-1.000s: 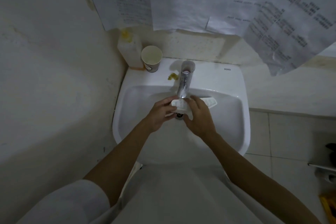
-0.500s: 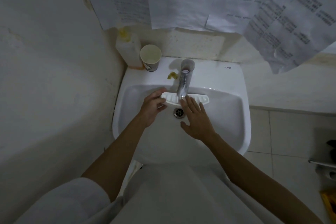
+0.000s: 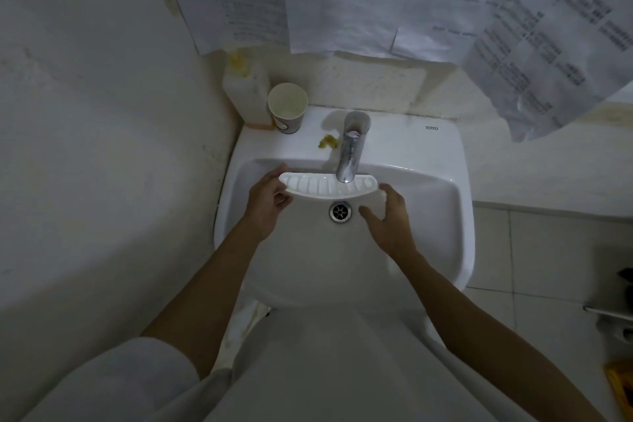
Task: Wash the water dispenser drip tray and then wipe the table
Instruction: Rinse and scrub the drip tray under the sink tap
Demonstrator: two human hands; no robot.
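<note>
The white ribbed drip tray (image 3: 325, 186) lies level across the back of the white sink (image 3: 428, 216), right under the chrome tap (image 3: 349, 154). My left hand (image 3: 269, 202) grips the tray's left end. My right hand (image 3: 390, 219) hovers at the tray's right end with fingers spread; its fingertips are close to the tray, and I cannot tell if they touch it. The drain (image 3: 340, 211) shows between my hands.
A paper cup (image 3: 287, 108) and a plastic bottle with yellow residue (image 3: 245, 89) stand on the sink's back left ledge, beside a yellow blob (image 3: 327, 141). Printed sheets (image 3: 376, 0) hang on the wall above. Tiled floor lies to the right.
The tray went from held at its middle by both hands to lying flat under the tap. My right hand let go and moved to the tray's right end; my left slid to its left end.
</note>
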